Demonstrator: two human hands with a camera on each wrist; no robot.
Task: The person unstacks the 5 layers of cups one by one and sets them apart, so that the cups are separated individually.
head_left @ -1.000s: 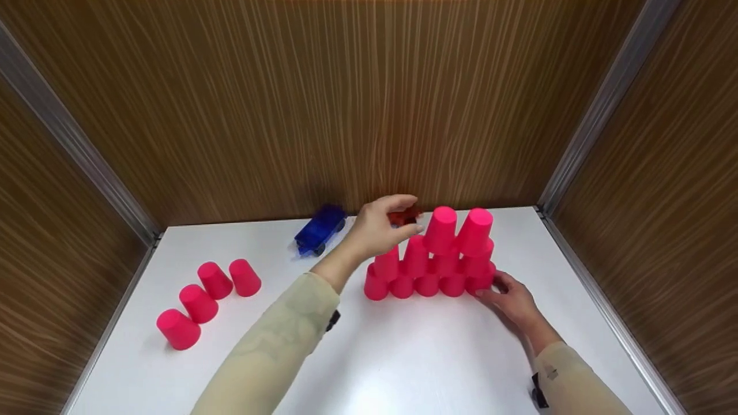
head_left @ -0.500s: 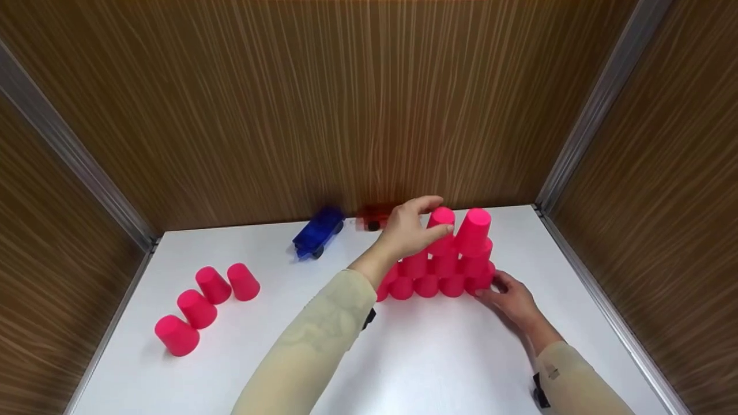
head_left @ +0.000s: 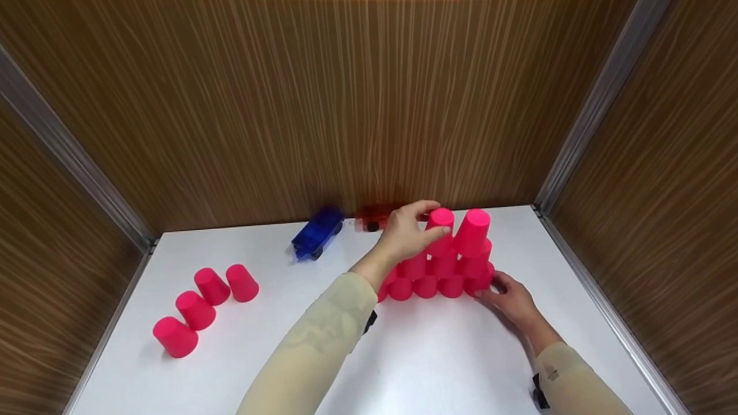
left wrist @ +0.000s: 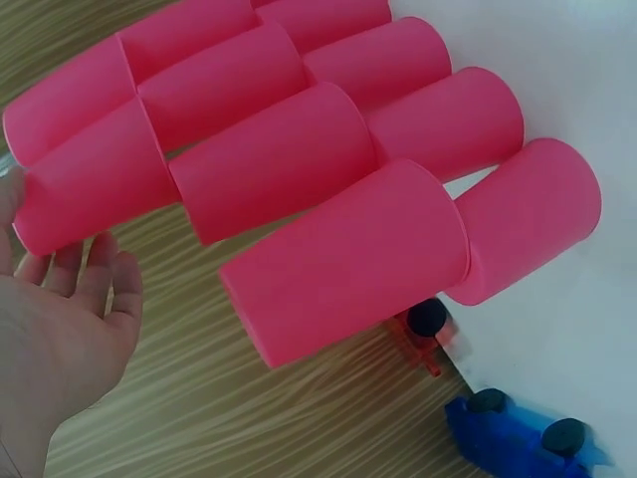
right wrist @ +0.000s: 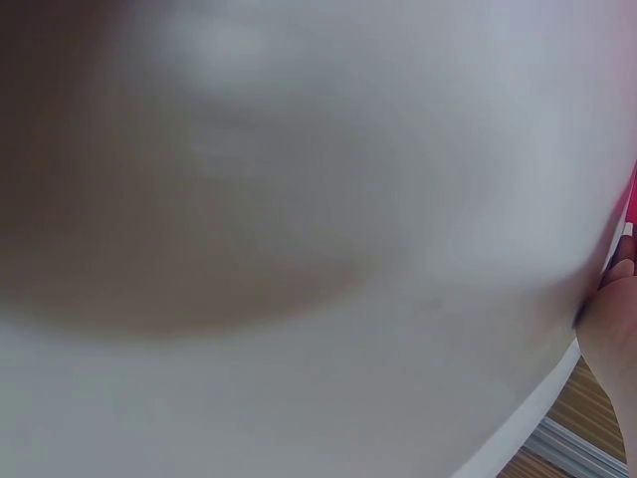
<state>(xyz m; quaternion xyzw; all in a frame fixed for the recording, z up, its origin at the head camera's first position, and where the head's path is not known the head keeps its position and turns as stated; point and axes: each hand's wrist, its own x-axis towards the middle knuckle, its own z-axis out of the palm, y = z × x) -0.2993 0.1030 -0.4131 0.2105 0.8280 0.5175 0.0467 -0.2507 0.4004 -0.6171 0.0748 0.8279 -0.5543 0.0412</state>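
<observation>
Pink cups stand upside down in a stepped stack (head_left: 444,266), with several in the bottom row, several above, and two on top. My left hand (head_left: 402,233) holds the left top cup (head_left: 442,217), thumb on the near side and fingers round the far side. In the left wrist view, that cup (left wrist: 95,184) sits between the thumb and the fingers (left wrist: 98,274). Down at the right end, my right hand (head_left: 514,301) grips the last bottom-row cup (head_left: 479,283) between thumb and fingers. Only part of the right hand (right wrist: 612,324) shows in the right wrist view. My left forearm hides the stack's left end.
Several loose pink cups (head_left: 196,311) stand upside down on the white table (head_left: 438,363) at left. A blue toy vehicle (head_left: 318,231) sits behind, near the wood-grain back wall (head_left: 346,115). Beside it, a red see-through toy (head_left: 369,223) is partly covered by the left hand.
My left hand has moved right from beside the left top cup onto it. The right hand stays at the bottom-right cup, and the stack keeps its shape.
</observation>
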